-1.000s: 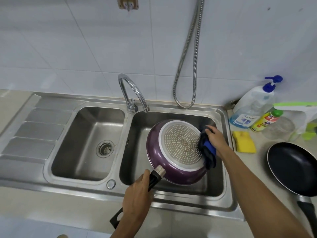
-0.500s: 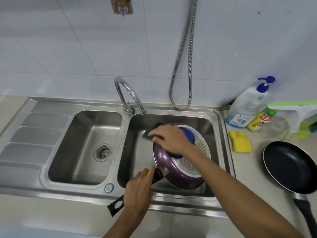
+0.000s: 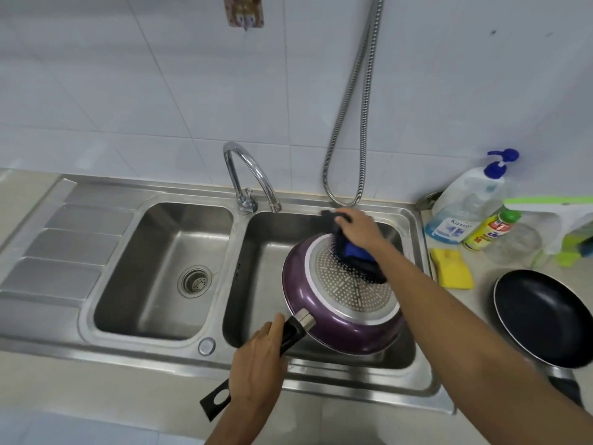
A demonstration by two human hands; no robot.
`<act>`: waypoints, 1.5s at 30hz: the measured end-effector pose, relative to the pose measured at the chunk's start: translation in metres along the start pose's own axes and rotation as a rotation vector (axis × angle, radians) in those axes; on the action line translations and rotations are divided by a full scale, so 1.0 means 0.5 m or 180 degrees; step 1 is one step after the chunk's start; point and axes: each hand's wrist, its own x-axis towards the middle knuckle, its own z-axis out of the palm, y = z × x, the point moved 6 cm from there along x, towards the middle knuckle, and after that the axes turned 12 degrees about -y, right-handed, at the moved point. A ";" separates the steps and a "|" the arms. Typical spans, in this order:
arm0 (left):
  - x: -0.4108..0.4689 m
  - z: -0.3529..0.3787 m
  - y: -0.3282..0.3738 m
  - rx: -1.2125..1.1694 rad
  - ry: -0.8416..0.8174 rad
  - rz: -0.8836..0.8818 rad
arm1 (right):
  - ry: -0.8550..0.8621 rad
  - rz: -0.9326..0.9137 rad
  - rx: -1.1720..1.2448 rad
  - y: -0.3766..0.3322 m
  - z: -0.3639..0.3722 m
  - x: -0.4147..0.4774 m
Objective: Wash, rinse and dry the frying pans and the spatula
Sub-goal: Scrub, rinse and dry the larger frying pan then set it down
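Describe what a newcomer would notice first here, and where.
A purple frying pan, held bottom-up over the right sink basin, stands out: the left hand grips its black handle and the right hand holds a dark blue cloth on its base. A black frying pan lies on the counter at right, near a yellow sponge.

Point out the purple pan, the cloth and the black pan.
purple pan (image 3: 338, 336): head view, side wall.
cloth (image 3: 353, 252): head view, blue part.
black pan (image 3: 542, 316): head view, inside bottom.
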 end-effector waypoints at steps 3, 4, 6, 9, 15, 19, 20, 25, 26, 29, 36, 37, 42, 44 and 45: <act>-0.003 -0.006 -0.014 -0.0275 -0.0006 -0.0078 | 0.0135 0.0422 0.0934 0.124 -0.010 -0.038; -0.003 -0.010 -0.020 -0.0333 -0.0008 -0.0108 | 0.0119 0.0430 0.1210 0.148 -0.003 -0.060; 0.000 -0.010 -0.030 -0.0464 -0.0046 -0.0131 | 0.0156 0.0464 0.1641 0.182 0.010 -0.106; 0.012 0.002 -0.046 -0.0706 -0.0180 -0.0179 | 0.0463 0.0437 0.2258 0.210 0.022 -0.172; 0.047 0.044 -0.068 -0.1643 -0.0607 -0.0377 | 0.2102 0.0543 0.4172 0.248 -0.008 -0.250; 0.049 0.058 -0.029 -0.2746 -0.1296 -0.0564 | 0.2207 0.0434 0.5113 0.214 -0.012 -0.244; 0.046 0.056 -0.015 -0.3106 -0.1453 -0.0584 | 0.2112 0.0407 0.5041 0.192 -0.009 -0.237; 0.023 0.053 0.030 -0.3744 -0.1882 -0.0424 | 0.1637 0.0156 0.3701 0.050 0.044 -0.178; 0.018 0.057 0.034 -0.3633 -0.1942 -0.0343 | 0.1469 0.0092 0.3243 0.015 0.061 -0.164; 0.012 0.057 0.041 -0.3278 -0.2094 -0.0200 | 0.0868 0.0002 0.2037 -0.086 0.128 -0.150; 0.032 0.071 0.004 -0.3802 -0.1833 -0.0482 | -0.1029 -0.0964 0.0104 -0.112 0.236 -0.232; 0.032 0.072 -0.002 -0.3804 -0.1805 -0.0443 | -0.1239 -0.0965 -0.0130 -0.085 0.226 -0.235; 0.023 0.074 -0.019 -0.3733 -0.1850 -0.0353 | -0.1411 -0.0535 -0.1340 0.071 0.118 -0.193; 0.019 0.077 -0.015 -0.3697 -0.1899 -0.0331 | -0.0939 -0.0262 -0.1781 0.111 0.071 -0.151; 0.017 0.076 -0.008 -0.3694 -0.1929 -0.0321 | -0.0692 -0.0194 -0.2002 0.114 0.057 -0.135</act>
